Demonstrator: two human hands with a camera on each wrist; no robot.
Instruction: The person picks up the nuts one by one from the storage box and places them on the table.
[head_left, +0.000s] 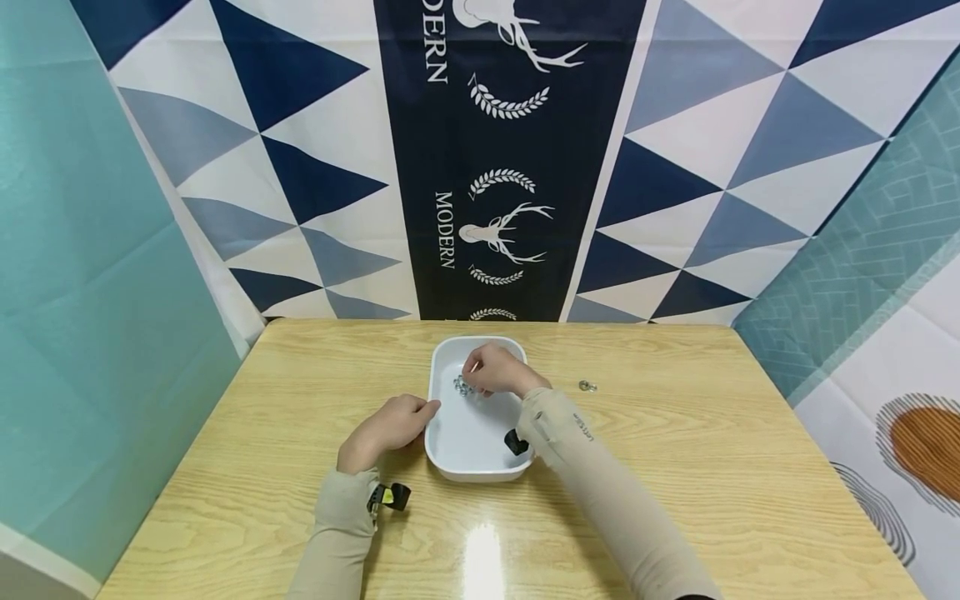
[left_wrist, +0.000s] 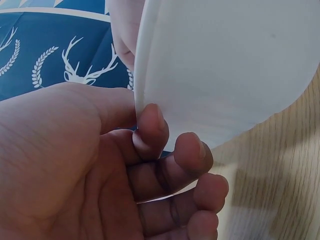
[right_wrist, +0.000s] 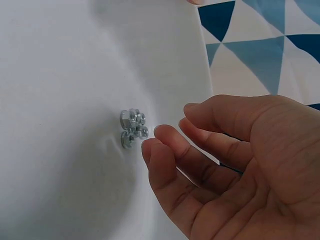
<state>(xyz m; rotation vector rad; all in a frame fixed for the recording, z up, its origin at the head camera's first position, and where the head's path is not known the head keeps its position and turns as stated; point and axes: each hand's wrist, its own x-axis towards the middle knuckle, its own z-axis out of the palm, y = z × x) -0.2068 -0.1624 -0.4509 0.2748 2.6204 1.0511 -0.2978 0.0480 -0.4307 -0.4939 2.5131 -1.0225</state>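
A white tray (head_left: 467,442) stands on the wooden table, its far end near the wall. My left hand (head_left: 392,428) pinches the tray's left rim, thumb over the edge and fingers against the outer wall (left_wrist: 225,65). Inside the tray, a small cluster of shiny metal nuts (right_wrist: 131,127) lies close to the side wall; in the head view the nuts (head_left: 462,386) sit partly beside my right hand (head_left: 497,371). Loosely bent, the right hand's fingers (right_wrist: 165,165) hover just beside the nuts, with nothing visible between thumb and fingertips.
Right of the tray, a few small metal pieces (head_left: 587,386) lie on the table (head_left: 675,433), too small to identify. A patterned cloth (head_left: 322,167) with triangles and deer heads hangs behind the table's far edge. Teal sheeting (head_left: 97,275) stands along the left side.
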